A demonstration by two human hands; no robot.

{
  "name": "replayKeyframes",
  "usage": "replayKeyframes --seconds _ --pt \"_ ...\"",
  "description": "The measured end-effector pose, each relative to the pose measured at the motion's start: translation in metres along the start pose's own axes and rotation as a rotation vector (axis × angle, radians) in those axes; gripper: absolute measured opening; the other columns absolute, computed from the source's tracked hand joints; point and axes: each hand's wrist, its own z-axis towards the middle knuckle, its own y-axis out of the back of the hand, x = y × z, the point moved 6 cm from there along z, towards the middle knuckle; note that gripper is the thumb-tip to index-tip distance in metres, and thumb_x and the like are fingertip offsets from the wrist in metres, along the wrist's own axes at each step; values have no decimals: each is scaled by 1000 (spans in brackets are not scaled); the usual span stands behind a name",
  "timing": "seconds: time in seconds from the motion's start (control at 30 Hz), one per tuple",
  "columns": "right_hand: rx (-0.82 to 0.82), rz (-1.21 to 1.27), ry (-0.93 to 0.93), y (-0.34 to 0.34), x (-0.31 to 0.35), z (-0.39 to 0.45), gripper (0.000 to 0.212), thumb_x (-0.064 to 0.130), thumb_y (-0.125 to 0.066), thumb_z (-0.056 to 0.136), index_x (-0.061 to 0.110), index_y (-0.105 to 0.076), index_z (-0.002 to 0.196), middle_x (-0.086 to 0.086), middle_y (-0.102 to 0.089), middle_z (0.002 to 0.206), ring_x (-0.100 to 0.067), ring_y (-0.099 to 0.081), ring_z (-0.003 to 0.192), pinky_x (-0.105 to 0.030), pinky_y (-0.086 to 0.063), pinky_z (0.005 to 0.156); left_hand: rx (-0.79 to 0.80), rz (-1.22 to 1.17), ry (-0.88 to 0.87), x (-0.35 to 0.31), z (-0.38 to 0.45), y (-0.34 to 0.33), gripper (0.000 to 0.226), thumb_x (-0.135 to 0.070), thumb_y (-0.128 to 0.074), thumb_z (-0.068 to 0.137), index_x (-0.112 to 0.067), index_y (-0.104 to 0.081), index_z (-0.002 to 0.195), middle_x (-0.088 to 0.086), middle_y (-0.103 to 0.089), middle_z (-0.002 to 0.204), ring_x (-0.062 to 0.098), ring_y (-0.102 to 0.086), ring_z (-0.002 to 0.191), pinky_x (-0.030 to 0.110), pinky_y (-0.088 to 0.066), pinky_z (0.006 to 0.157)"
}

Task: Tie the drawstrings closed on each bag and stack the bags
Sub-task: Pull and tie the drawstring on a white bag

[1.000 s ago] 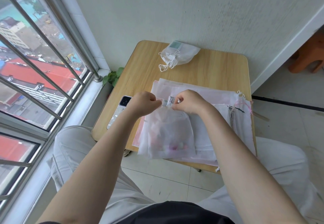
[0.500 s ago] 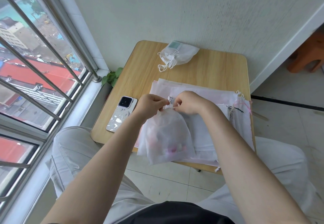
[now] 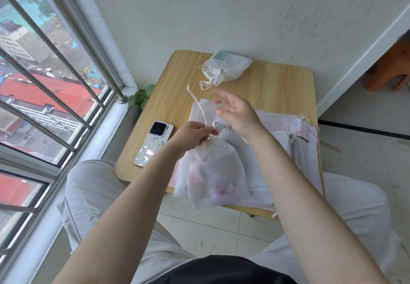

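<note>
Two hands: left hand (image 3: 192, 135) pinches drawstring (image 3: 198, 106) above bag (image 3: 213, 172); right hand (image 3: 238, 115) spread, empty; no writing legible.

left hand (image 3: 192, 136) pinches bag (image 3: 213, 172) neck, centre frame | drawstring (image 3: 198, 106) rises from it | right hand (image 3: 236, 115) raised, fingers spread, blurred | tied bag (image 3: 226, 67) top of table (image 3: 277, 88) | phone (image 3: 154, 142) left
</note>
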Motion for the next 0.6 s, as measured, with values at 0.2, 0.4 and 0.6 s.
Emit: replayKeyframes --seconds 0.2,0.4,0.6 --pt "37 -257 -79 -12 -26 -4 14 5 -73 81 16 -76 89 4 -76 86 -11 -71 85 -27 -55 86 23 -234 95 1 -2 1 22 -20 -50 93 -10 -59 76 3 -50 65 13 -30 47 27 -17 49" --pt "90 -484 -34 -18 -22 -5 9 13 -75 80 19 -70 85 5 -68 83 -11 -61 76 -18 -46 69 1 -225 137 5 -3 1 22 -16 -45 89 -8 -58 74 5 -54 63 16 -33 47 28 -20 49" --pt "113 -546 -27 -13 -19 -3 8 13 -75 82 15 -67 82 7 -63 80 -7 -56 72 -17 -44 68 23 -191 102 4 -3 -4 22 -18 -50 92 -6 -61 77 3 -56 63 15 -36 48 25 -23 46"
